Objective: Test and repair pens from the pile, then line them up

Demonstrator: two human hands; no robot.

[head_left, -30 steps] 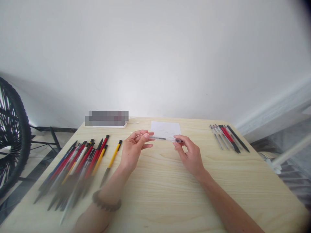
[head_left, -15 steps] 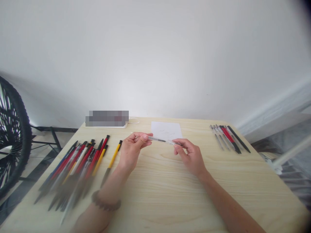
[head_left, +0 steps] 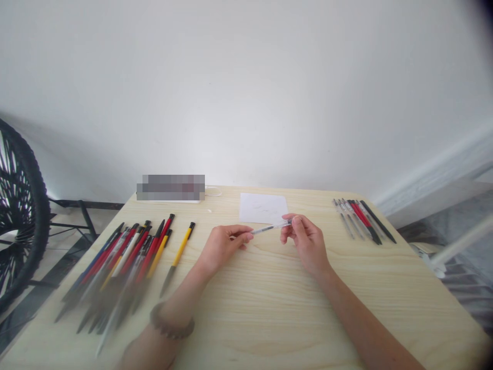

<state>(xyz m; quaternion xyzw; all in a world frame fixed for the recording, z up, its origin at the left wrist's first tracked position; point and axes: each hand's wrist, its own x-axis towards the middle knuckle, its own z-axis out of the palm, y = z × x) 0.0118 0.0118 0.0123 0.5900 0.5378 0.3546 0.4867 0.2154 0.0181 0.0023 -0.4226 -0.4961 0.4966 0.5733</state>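
A clear pen (head_left: pixel 269 227) is held in the air above the middle of the wooden table (head_left: pixel 269 308). My right hand (head_left: pixel 306 241) is closed on its right end, pinching it between thumb and fingers. My left hand (head_left: pixel 225 245) is lower, resting near the tabletop, its thumb and fingers pinched together at the pen's left tip. Just behind the pen lies a white sheet of paper (head_left: pixel 262 206) with faint scribbles.
A big pile of red, yellow, blue and black pens (head_left: pixel 123 262) covers the table's left side, with one yellow pen (head_left: pixel 177 257) apart from it. A small row of pens (head_left: pixel 362 218) lies far right. A wheel (head_left: pixel 19 221) stands left of the table.
My left hand has dropped towards the table and now touches only the pen's tip. My right hand rose a little and tilted the pen, right end up.
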